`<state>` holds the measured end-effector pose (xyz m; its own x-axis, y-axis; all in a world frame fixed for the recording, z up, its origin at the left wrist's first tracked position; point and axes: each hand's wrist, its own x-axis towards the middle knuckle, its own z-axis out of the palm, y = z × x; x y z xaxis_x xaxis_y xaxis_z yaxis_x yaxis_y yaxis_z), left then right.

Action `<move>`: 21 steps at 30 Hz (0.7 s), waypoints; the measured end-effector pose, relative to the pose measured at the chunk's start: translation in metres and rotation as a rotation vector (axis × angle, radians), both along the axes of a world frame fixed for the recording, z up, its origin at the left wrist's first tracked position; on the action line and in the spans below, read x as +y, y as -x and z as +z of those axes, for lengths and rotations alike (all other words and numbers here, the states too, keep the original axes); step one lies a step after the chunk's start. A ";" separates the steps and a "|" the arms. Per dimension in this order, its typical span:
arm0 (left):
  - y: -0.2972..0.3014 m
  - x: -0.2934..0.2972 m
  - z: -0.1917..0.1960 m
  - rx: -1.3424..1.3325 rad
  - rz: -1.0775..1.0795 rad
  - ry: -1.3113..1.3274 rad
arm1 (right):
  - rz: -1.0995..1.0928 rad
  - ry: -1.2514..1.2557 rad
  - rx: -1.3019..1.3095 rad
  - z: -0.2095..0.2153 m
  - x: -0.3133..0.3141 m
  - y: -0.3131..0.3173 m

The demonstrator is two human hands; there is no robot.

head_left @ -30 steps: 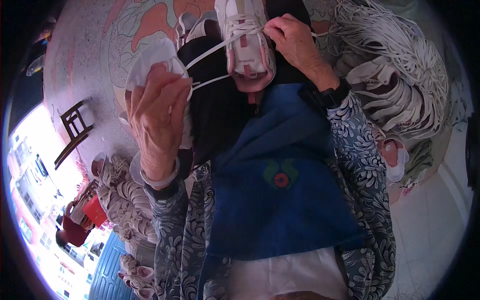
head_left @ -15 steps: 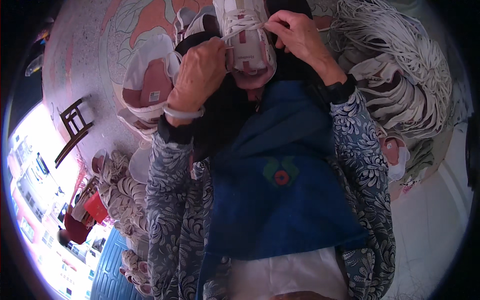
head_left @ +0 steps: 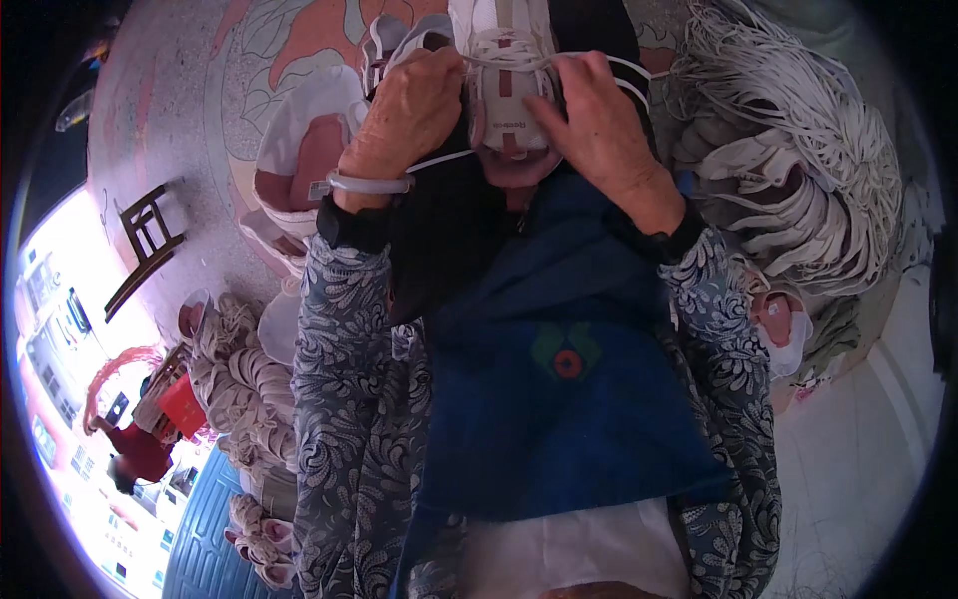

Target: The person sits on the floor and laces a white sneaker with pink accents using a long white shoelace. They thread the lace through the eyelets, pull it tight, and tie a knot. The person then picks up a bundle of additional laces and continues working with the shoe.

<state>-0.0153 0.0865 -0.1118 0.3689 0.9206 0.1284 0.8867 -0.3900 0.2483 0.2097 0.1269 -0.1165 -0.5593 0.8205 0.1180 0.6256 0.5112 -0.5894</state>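
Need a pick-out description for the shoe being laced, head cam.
Start at the blue apron across the lap; both hands meet at its top edge. Between the left hand and right hand sits a white sneaker with red trim. Unlike the loose shoes on the floor, it is threaded with white lace and held.

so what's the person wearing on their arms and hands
Both forearms are in long sleeves of dark blue-grey cloth with a pale leafy swirl print, ending in black cuffs. The left hand and right hand are bare, without gloves. A pale band rings the left wrist.

left hand (head_left: 411, 112): released shoe upper, now at white sneaker (head_left: 504, 85) | right hand (head_left: 599, 125): moved left onto laces
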 end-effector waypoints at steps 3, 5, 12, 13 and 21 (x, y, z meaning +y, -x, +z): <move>0.000 0.007 -0.004 0.000 -0.055 -0.111 | -0.003 0.154 -0.195 0.000 0.003 0.007; 0.006 0.010 0.003 0.110 -0.203 -0.142 | 0.059 0.075 -0.029 -0.016 0.014 -0.002; -0.001 0.017 0.008 -0.428 0.167 0.431 | 0.074 -0.040 0.111 -0.013 0.008 0.000; 0.003 0.016 0.000 -0.433 0.103 0.349 | 0.097 -0.084 0.085 -0.011 0.007 0.001; 0.008 0.015 -0.012 0.103 -0.126 -0.073 | 0.129 -0.251 -0.314 0.006 0.004 0.016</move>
<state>-0.0229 0.1016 -0.1242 0.4957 0.8557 0.1486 0.8488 -0.5135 0.1258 0.1942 0.1309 -0.1106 -0.6961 0.7090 0.1126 0.6766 0.7004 -0.2272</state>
